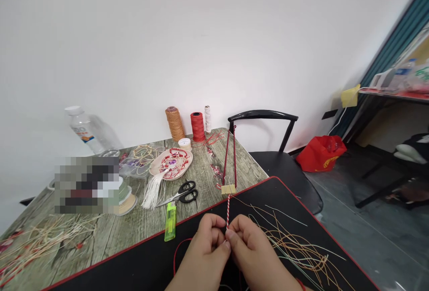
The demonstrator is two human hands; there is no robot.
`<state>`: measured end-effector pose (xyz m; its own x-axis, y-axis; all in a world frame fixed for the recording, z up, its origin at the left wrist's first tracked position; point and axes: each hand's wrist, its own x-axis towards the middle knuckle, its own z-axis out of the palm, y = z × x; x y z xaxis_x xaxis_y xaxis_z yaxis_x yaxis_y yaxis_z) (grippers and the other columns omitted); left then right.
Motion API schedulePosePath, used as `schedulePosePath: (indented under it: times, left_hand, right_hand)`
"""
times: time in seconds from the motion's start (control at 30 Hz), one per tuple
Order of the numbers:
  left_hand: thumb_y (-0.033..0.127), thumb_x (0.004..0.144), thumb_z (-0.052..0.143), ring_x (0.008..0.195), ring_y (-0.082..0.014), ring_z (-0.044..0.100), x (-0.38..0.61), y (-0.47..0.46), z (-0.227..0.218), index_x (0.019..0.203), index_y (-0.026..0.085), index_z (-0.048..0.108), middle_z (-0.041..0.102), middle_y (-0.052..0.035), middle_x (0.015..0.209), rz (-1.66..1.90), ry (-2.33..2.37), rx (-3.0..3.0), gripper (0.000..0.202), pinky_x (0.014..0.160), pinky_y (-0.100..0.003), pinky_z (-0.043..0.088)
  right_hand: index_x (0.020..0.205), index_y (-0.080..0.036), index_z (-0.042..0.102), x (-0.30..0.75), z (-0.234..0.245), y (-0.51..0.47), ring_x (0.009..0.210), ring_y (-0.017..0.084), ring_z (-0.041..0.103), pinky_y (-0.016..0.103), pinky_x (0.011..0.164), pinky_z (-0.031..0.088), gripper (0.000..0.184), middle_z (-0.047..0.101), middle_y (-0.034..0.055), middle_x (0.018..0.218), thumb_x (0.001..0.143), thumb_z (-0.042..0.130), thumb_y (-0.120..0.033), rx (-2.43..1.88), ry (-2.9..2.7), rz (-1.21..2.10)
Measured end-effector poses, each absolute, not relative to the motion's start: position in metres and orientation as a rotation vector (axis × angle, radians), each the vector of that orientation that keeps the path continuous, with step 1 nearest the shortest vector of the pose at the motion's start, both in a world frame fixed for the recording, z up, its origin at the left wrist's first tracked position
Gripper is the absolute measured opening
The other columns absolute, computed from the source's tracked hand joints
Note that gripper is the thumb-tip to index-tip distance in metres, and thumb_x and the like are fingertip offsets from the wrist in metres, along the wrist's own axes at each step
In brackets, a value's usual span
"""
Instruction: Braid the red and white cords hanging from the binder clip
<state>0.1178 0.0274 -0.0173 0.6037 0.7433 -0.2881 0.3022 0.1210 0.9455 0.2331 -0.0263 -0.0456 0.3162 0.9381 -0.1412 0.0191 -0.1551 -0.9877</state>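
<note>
Green lighter [170, 221] and black-handled scissors [187, 191] lie left of the hands [206, 248].

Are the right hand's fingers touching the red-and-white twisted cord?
Touching: the head view shows the right hand's fingers pinching the lower end of the red-and-white twisted cord.

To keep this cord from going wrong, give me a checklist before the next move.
1. The binder clip holds the upper end of the red-and-white twisted cord: ok, the cord runs down from it.
2. The left hand and right hand both pinch the cord: ok.
3. The twist is even: ok, the stripes look regular above the fingers.
4. The strand ends below the fingers are in order: cannot tell, the hands hide them.
5. The loose tan strands stay apart from the cord: ok, they lie to the right on the black mat.
6. The scissors are within reach: ok, they lie on the wood-look table.
</note>
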Motion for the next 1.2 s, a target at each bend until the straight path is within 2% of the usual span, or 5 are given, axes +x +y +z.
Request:
schedulePosePath:
  times: [0.13, 0.3, 0.6, 0.93, 1.2]
  left_hand:
    - [0.019, 0.087, 0.041, 0.064, -0.0157, 0.051, 0.11, 0.026, -0.004, 0.092, 0.023, 0.043, 0.05, 0.0043, 0.067, 0.418, 1.019, 1.945, 0.007, 0.06, -0.027, 0.037]
    - [0.021, 0.092, 0.035, 0.073, -0.0207, 0.06, 0.107, 0.026, 0.004, 0.084, 0.023, 0.047, 0.064, -0.0051, 0.081, 0.396, 0.98, 2.301, 0.015, 0.064, -0.03, 0.04]
    - [0.021, 0.094, 0.027, 0.075, -0.025, 0.062, 0.106, 0.026, -0.002, 0.085, 0.02, 0.053, 0.066, -0.0114, 0.086, 0.272, 1.036, 2.49, 0.027, 0.066, -0.035, 0.043]
    - [0.029, 0.082, 0.046, 0.061, -0.015, 0.046, 0.115, 0.036, -0.015, 0.076, 0.02, 0.05, 0.05, 0.0032, 0.066, 0.361, 0.935, 1.667, 0.012, 0.058, -0.027, 0.034]
    - [0.04, 0.079, 0.056, 0.062, -0.0133, 0.042, 0.117, 0.041, -0.016, 0.069, 0.019, 0.051, 0.048, 0.0048, 0.064, 0.415, 0.861, 1.472, 0.024, 0.061, -0.026, 0.032]
  right_hand:
    - [0.072, -0.02, 0.046, 0.231, -0.05, -0.026, 0.06, 0.011, 0.037, 0.024, 0.055, 0.031, 0.021, 0.044, -0.004, 0.066, 0.085, 0.055, -0.032, -1.354, -0.861, 1.135]
    - [0.075, -0.021, 0.044, 0.228, -0.044, -0.026, 0.044, 0.006, 0.023, 0.021, 0.044, 0.016, 0.027, 0.032, -0.0115, 0.048, 0.08, 0.06, -0.042, -1.134, -0.641, 1.356]
    - [0.08, -0.022, 0.045, 0.226, -0.03, -0.026, 0.037, 0.004, 0.022, 0.019, 0.042, 0.013, 0.018, 0.033, -0.0135, 0.043, 0.073, 0.058, -0.032, -1.209, -0.535, 1.365]
    - [0.083, -0.021, 0.046, 0.229, -0.041, -0.026, 0.039, 0.005, 0.022, 0.019, 0.041, 0.014, 0.011, 0.03, -0.0142, 0.043, 0.074, 0.053, -0.024, -1.252, -0.626, 1.305]
    - [0.084, -0.022, 0.042, 0.229, -0.037, -0.026, 0.037, 0.005, 0.021, 0.019, 0.04, 0.017, 0.013, 0.029, -0.0153, 0.043, 0.078, 0.053, -0.026, -1.292, -0.692, 1.294]
